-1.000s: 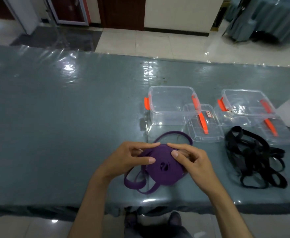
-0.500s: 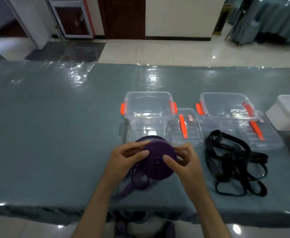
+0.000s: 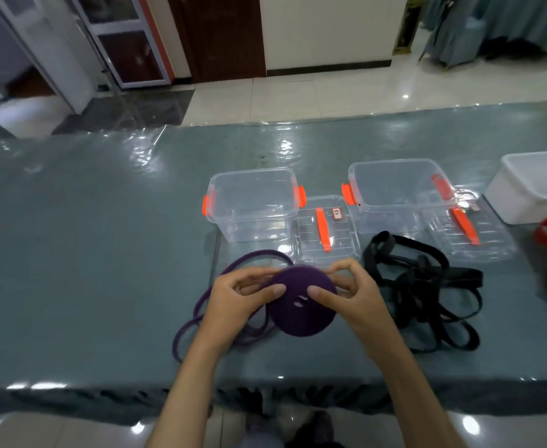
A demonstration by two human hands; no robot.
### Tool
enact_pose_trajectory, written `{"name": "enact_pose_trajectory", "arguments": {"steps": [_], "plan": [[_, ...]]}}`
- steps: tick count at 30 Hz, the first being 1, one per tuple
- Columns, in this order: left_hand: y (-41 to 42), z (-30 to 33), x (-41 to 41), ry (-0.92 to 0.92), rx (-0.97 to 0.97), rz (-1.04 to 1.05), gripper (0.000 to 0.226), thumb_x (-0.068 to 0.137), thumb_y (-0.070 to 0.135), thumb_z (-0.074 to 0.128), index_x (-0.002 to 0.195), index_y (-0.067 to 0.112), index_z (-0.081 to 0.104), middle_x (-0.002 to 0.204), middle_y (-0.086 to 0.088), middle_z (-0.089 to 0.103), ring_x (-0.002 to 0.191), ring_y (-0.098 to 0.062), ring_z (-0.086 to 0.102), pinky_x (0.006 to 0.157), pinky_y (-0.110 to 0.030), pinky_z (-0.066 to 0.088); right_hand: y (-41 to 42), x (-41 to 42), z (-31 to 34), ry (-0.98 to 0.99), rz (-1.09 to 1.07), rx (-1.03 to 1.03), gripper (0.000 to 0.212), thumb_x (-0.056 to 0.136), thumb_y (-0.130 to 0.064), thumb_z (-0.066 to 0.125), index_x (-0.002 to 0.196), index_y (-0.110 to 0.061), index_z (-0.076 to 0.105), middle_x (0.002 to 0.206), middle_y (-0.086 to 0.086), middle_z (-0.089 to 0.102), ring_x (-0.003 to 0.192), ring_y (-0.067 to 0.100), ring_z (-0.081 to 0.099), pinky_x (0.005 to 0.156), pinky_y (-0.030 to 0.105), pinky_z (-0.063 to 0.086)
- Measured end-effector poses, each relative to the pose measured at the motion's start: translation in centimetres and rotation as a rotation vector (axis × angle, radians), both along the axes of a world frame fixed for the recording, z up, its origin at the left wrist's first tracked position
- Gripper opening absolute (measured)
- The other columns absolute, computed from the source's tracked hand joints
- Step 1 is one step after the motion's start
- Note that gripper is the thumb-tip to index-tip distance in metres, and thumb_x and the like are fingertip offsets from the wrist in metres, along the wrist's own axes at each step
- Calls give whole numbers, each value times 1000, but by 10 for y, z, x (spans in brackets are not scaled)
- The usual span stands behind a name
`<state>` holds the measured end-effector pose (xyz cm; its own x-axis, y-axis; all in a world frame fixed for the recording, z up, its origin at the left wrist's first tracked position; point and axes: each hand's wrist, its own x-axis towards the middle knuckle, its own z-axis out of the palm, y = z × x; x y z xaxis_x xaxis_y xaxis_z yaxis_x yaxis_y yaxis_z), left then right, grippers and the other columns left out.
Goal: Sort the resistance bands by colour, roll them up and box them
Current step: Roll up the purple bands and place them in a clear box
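Purple band roll (image 3: 301, 302); black bands (image 3: 421, 286); clear boxes (image 3: 252, 205) with orange latches; white tub (image 3: 537, 189); grey-green table (image 3: 87, 253).

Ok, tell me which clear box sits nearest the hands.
The left clear box, right behind the purple roll both hands grip. The other clear box stands farther right, behind the black bands.
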<state>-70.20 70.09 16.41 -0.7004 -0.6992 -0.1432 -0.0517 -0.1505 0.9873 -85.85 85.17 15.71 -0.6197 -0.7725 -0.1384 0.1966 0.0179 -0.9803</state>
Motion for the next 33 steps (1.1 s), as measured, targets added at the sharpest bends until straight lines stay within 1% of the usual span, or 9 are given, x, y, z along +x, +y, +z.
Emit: {"name": "enact_pose_trajectory", "arguments": {"steps": [3, 7, 10, 14, 19, 22, 24, 28, 33], "plan": [[4, -2, -8, -45, 5, -1, 32, 77, 0, 87, 106, 4, 73, 103, -13, 80, 100, -27, 78, 86, -32, 62, 7, -12, -1, -18, 74, 4, 52, 82, -9, 84, 127, -22, 63, 102, 13, 80, 94, 32, 77, 80, 43, 64], [5, -7, -16, -63, 5, 18, 33, 79, 5, 88, 108, 8, 72, 108, -11, 79, 104, -24, 76, 86, -30, 60, 5, -12, -7, -22, -96, -77, 39, 82, -4, 81, 119, -11, 71, 100, 13, 80, 93, 33, 77, 79, 40, 64], [2, -11, -19, -33, 4, 93, 37, 75, 12, 90, 108, 10, 74, 109, -7, 79, 109, -25, 74, 88, -32, 60, -4, -8, -16, -53, -200, -100, 38, 79, -10, 84, 114, -9, 69, 102, 13, 79, 94, 33, 77, 78, 46, 63], [-3, -18, -29, 45, 119, 273, 43, 72, 12, 88, 111, 5, 71, 109, -12, 78, 102, -34, 75, 89, -46, 60, -27, 5, -31, -108, -305, -107, 42, 73, -17, 87, 108, -9, 66, 103, 13, 77, 99, 37, 75, 81, 51, 62], [-28, -33, -28, 9, 165, 399, 43, 77, 3, 87, 113, 6, 63, 107, -13, 78, 93, -32, 76, 80, -47, 63, -53, 1, -35, -116, -119, -22, 55, 78, -4, 86, 125, -20, 62, 102, 15, 75, 94, 33, 76, 71, 45, 65], [-40, -40, -31, 19, 236, 443, 50, 73, 20, 90, 111, 9, 60, 109, -17, 76, 93, -34, 75, 81, -48, 62, -74, -5, -35, -79, -165, -41, 51, 80, -6, 85, 126, -24, 70, 106, 10, 76, 96, 29, 77, 76, 44, 65], [-51, -42, -33, 15, 231, 414, 43, 76, 26, 86, 110, 10, 66, 112, -18, 75, 96, -34, 76, 82, -45, 62, -92, -8, -37, -95, -228, -57, 46, 80, -6, 86, 121, -22, 72, 109, 8, 77, 99, 30, 76, 79, 46, 64], [-83, -44, -34, 91, 340, 295, 30, 91, 10, 76, 120, 8, 67, 117, -18, 75, 101, -39, 76, 87, -47, 64, -127, -18, -41, -98, -302, -54, 44, 77, -10, 88, 116, -25, 73, 111, 6, 76, 102, 32, 75, 84, 51, 62], [-132, -45, -49, 126, 474, 348, 32, 86, 4, 78, 118, 8, 73, 111, -18, 78, 98, -30, 77, 83, -35, 65, -173, -12, -50, -96, -354, -57, 49, 74, -16, 89, 118, -17, 67, 117, 12, 72, 107, 30, 73, 82, 45, 63]]}}
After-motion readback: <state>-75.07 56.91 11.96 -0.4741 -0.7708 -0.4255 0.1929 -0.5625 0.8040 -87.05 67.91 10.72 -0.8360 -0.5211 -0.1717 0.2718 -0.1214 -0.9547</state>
